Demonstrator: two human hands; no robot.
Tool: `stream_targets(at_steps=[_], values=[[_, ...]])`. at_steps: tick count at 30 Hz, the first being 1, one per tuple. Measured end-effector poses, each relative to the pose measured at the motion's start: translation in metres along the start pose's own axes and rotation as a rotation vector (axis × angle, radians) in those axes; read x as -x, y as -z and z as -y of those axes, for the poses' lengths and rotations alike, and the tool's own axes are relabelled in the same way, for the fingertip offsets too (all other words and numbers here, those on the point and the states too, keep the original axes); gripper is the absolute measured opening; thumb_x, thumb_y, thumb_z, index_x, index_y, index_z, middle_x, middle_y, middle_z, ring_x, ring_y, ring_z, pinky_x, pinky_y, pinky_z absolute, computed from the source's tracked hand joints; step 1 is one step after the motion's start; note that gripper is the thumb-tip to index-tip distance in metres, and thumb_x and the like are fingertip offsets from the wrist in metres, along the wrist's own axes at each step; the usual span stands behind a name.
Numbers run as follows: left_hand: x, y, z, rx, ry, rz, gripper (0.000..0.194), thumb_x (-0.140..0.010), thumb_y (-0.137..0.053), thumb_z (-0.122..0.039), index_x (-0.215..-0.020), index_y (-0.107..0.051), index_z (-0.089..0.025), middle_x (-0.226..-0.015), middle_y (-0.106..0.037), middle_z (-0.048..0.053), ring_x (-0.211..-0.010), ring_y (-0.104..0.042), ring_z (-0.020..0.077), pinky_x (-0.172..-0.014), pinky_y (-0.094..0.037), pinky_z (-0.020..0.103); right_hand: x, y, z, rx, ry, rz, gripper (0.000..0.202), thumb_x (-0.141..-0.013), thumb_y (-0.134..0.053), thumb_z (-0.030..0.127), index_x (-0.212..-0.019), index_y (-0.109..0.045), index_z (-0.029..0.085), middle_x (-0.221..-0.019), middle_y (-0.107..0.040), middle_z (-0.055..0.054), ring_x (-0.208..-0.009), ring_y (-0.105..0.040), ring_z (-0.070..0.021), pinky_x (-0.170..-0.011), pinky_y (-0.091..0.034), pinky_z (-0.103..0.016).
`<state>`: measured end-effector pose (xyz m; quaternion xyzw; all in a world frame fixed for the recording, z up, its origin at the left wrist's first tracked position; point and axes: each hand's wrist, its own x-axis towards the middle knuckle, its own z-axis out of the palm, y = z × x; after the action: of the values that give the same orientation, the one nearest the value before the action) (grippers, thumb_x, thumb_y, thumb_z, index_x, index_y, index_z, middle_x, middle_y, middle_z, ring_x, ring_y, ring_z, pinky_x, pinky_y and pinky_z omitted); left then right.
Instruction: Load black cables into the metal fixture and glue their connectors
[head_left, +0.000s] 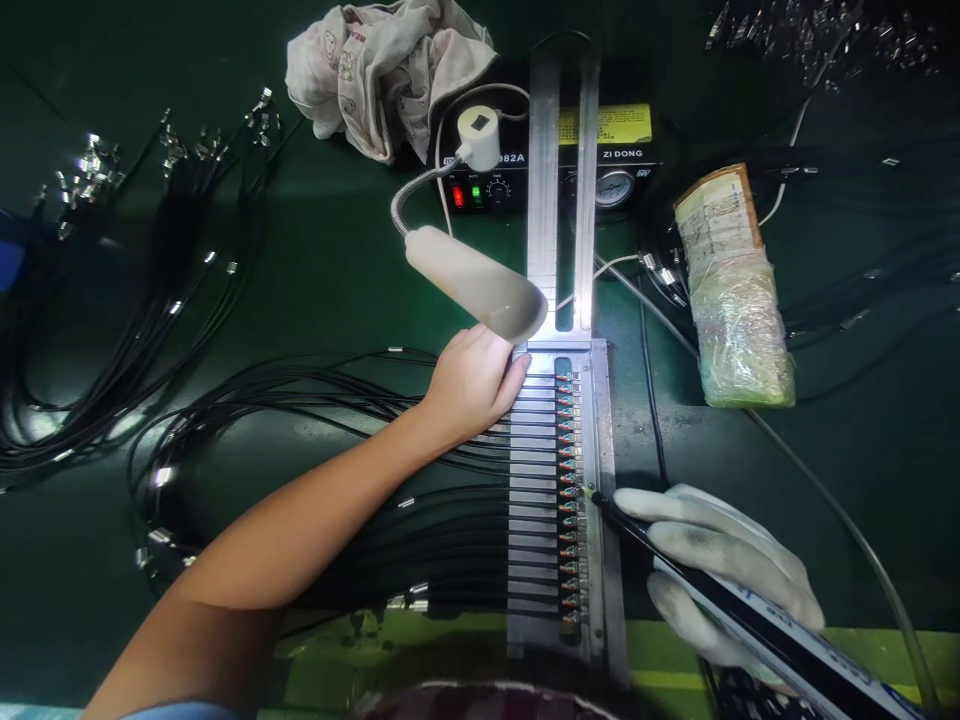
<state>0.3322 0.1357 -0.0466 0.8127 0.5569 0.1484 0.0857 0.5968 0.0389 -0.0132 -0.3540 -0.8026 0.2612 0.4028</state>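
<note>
A metal fixture holds a column of black cables side by side, their ends showing small green and orange wires at connectors. My left hand, bare, rests at the fixture's upper left edge over the cables, thumb against the metal; most of its fingers are hidden beneath the lamp head. In my gloved right hand is a black pen-like dispenser. Its thin tip touches or nearly touches a connector about midway down the column.
A white lamp hangs over the fixture's top. Behind stands a black control box with a gauge. Cloth lies at the back, a plastic-wrapped bundle right, and black cables left. A clear hose crosses the right.
</note>
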Motion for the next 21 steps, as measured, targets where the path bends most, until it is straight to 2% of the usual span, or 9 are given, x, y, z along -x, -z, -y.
stream_targets(at_steps=[13,21], values=[[-0.0003,0.0012,-0.0005,-0.010,0.005,0.016,0.024,-0.095,-0.041,-0.029,-0.101,-0.058,-0.013,-0.083,-0.064,0.009,-0.079,-0.059,0.0236,-0.073,-0.044,0.035,-0.0012,-0.0013,0.0010,-0.014,-0.032,0.010,0.022,-0.083,-0.063,0.008,-0.104,-0.063,0.015,-0.106,-0.073,-0.016,-0.095,-0.072,-0.0224,-0.080,-0.060,-0.037],[-0.0003,0.0020,-0.0010,-0.012,0.007,0.024,0.024,-0.095,-0.041,-0.029,-0.101,-0.058,-0.012,-0.083,-0.064,0.009,-0.078,-0.058,0.0231,-0.072,-0.043,0.035,0.0055,-0.0037,-0.0086,-0.037,-0.029,-0.011,0.028,-0.082,-0.065,0.011,-0.110,-0.064,0.017,-0.112,-0.071,-0.014,-0.097,-0.071,-0.0271,-0.079,-0.061,-0.043]])
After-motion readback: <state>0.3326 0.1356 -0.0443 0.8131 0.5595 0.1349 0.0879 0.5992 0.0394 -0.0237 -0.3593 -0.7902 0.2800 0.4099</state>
